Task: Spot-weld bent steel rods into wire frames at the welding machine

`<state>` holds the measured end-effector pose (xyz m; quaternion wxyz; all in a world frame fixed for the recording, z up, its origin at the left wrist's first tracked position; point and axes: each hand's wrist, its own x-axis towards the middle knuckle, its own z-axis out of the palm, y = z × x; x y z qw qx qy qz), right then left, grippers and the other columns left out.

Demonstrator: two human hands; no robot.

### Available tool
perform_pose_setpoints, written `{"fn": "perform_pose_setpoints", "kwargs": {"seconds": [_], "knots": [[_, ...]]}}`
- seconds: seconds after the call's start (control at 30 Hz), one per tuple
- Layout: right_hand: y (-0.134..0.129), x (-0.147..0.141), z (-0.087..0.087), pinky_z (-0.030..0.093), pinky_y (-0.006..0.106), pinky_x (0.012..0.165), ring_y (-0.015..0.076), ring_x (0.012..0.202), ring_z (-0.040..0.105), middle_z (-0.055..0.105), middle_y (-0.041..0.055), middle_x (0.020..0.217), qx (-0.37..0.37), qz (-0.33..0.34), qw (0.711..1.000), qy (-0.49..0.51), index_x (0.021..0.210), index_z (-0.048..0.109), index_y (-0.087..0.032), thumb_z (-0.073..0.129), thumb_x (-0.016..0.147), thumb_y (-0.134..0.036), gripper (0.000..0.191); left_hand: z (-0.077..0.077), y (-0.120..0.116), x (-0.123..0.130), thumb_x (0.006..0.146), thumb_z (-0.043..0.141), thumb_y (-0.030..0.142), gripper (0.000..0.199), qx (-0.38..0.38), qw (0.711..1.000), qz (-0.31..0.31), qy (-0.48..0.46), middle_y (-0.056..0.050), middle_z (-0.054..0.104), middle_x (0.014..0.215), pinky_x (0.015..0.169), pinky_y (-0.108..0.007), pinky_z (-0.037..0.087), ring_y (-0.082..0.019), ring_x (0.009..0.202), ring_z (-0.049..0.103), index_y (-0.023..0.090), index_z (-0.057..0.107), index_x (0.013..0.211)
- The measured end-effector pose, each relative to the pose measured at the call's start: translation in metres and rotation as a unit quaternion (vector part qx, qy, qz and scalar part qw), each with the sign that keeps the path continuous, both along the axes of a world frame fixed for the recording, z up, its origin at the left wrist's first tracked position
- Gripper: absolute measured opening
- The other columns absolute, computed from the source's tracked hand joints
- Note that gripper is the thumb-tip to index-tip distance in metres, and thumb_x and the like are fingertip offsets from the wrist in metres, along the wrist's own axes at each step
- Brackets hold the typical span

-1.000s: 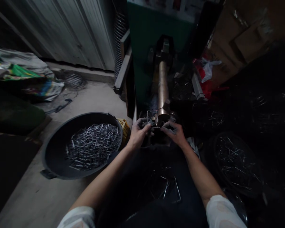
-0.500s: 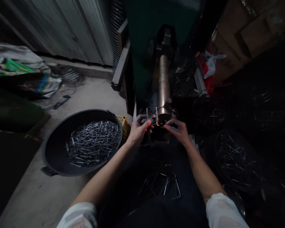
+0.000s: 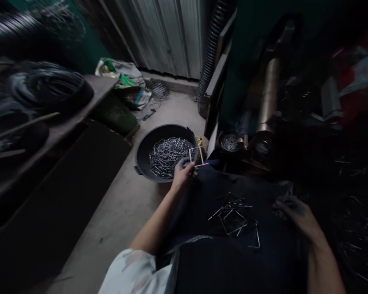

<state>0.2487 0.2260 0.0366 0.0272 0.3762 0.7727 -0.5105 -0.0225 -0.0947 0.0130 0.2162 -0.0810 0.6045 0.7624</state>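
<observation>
My left hand (image 3: 184, 172) pinches a bent wire frame (image 3: 201, 156) near the right rim of a black pan (image 3: 139, 157). A pinkish spot shows on the wire's lower end. Thin metal pieces (image 3: 171, 155) are heaped in the pan. On the dark cloth over my lap (image 3: 199, 204) lie several bent wires (image 3: 233, 214). My right hand (image 3: 291, 208) is over the right side of the cloth, its fingers bent together and blurred; what they hold, if anything, cannot be made out. Beyond it stands the machine's copper-coloured cylinder (image 3: 268, 98).
A small round dish (image 3: 230, 142) of metal bits sits beside the cylinder. At the left is a bench (image 3: 102, 87) with wire coils (image 3: 49, 83). A ribbed hose (image 3: 216, 41) and a wooden frame (image 3: 217, 73) stand behind the pan. More wires lie at the right.
The view has swung left. My left hand has moved away from the cylinder with the wire frame, towards the pan. My right hand has drawn back from the cylinder to the cloth. The orange glow is gone.
</observation>
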Motion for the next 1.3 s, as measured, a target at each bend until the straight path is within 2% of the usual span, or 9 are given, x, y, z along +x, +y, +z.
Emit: {"fn": "perform_pose_setpoints", "kwargs": {"seconds": [0.2, 0.3, 0.47, 0.67, 0.8, 0.9, 1.07, 1.13, 1.3], "knots": [[-0.019, 0.006, 0.017, 0.057, 0.039, 0.077, 0.0272, 0.087, 0.072, 0.076, 0.0098, 0.097, 0.177, 0.058, 0.982, 0.031, 0.108, 0.065, -0.022, 0.064, 0.083, -0.055, 0.041, -0.015, -0.048, -0.017, 0.074, 0.079, 0.042, 0.056, -0.204, 0.963, 0.104, 0.142, -0.008, 0.068, 0.107, 0.07, -0.03, 0.055, -0.019, 0.085, 0.068, 0.021, 0.051, 0.118], [-0.028, 0.001, 0.02, 0.054, 0.037, 0.076, 0.0273, 0.085, 0.072, 0.076, 0.0088, 0.094, 0.237, 0.063, 0.969, 0.019, 0.118, 0.058, -0.023, 0.061, 0.088, -0.047, 0.039, -0.012, -0.04, 0.012, 0.081, 0.074, 0.041, 0.037, -0.284, 0.911, -0.068, 0.291, -0.008, 0.068, 0.107, 0.087, -0.031, 0.051, -0.022, 0.099, 0.064, 0.02, 0.063, 0.109], [-0.042, -0.013, 0.002, 0.05, 0.032, 0.07, 0.0249, 0.077, 0.071, 0.073, 0.0064, 0.081, 0.243, 0.077, 0.967, 0.008, 0.094, 0.06, -0.023, 0.061, 0.089, -0.043, 0.021, -0.004, 0.006, 0.072, 0.091, 0.059, 0.035, 0.015, -0.288, 0.778, -0.393, 0.398, -0.007, 0.063, 0.092, 0.075, -0.03, 0.047, -0.02, 0.081, 0.061, 0.022, 0.066, 0.093], [-0.046, -0.007, -0.014, 0.052, 0.032, 0.069, 0.0252, 0.077, 0.072, 0.073, 0.0063, 0.084, 0.205, 0.008, 0.977, 0.059, 0.106, 0.054, -0.023, 0.065, 0.087, -0.045, 0.032, -0.019, 0.082, 0.087, 0.094, 0.045, 0.016, 0.02, -0.375, 0.563, -0.576, 0.459, -0.014, 0.062, 0.106, 0.067, -0.032, 0.045, -0.026, 0.092, 0.061, 0.017, 0.064, 0.1], [-0.051, -0.007, -0.02, 0.052, 0.033, 0.069, 0.0252, 0.073, 0.072, 0.073, 0.007, 0.086, 0.217, 0.045, 0.974, 0.052, 0.12, 0.05, -0.02, 0.06, 0.091, -0.042, 0.038, -0.017, 0.088, 0.088, 0.091, 0.043, 0.008, 0.024, -0.391, 0.518, -0.598, 0.47, -0.016, 0.063, 0.104, 0.065, -0.032, 0.045, -0.027, 0.093, 0.062, 0.016, 0.064, 0.097], [-0.054, -0.01, -0.029, 0.05, 0.032, 0.066, 0.0234, 0.066, 0.07, 0.072, 0.0066, 0.084, 0.215, 0.064, 0.973, 0.049, 0.124, 0.048, -0.018, 0.056, 0.094, -0.044, 0.041, -0.007, 0.056, 0.082, 0.085, 0.049, 0.007, 0.024, -0.422, 0.558, -0.563, 0.439, -0.013, 0.065, 0.094, 0.062, -0.031, 0.043, -0.025, 0.081, 0.062, 0.018, 0.063, 0.102], [-0.052, -0.016, -0.037, 0.049, 0.03, 0.064, 0.0238, 0.066, 0.07, 0.07, 0.0048, 0.075, 0.213, 0.066, 0.974, 0.037, 0.124, 0.048, -0.017, 0.056, 0.094, -0.045, 0.041, 0.002, 0.0, 0.064, 0.082, 0.065, 0.029, 0.01, -0.354, 0.821, -0.345, 0.286, -0.001, 0.058, 0.069, 0.061, -0.026, 0.039, -0.018, 0.065, 0.055, 0.023, 0.059, 0.086], [-0.053, -0.019, -0.037, 0.048, 0.029, 0.062, 0.0245, 0.067, 0.071, 0.07, 0.0043, 0.072, 0.225, 0.085, 0.97, 0.026, 0.123, 0.05, -0.018, 0.056, 0.095, -0.043, 0.038, 0.001, -0.007, 0.063, 0.082, 0.067, 0.041, 0.024, -0.288, 0.893, -0.263, 0.224, 0.001, 0.055, 0.067, 0.059, -0.023, 0.038, -0.016, 0.064, 0.053, 0.021, 0.055, 0.076], [-0.061, -0.024, -0.036, 0.048, 0.028, 0.061, 0.025, 0.067, 0.072, 0.071, 0.0038, 0.072, 0.252, 0.099, 0.963, -0.013, 0.129, 0.047, -0.018, 0.06, 0.094, -0.036, 0.042, 0.0, 0.011, 0.076, 0.083, 0.067, 0.055, 0.037, -0.141, 0.955, -0.26, 0.036, 0.005, 0.056, 0.058, 0.044, -0.019, 0.032, -0.01, 0.046, 0.046, 0.022, 0.05, 0.082]]}}
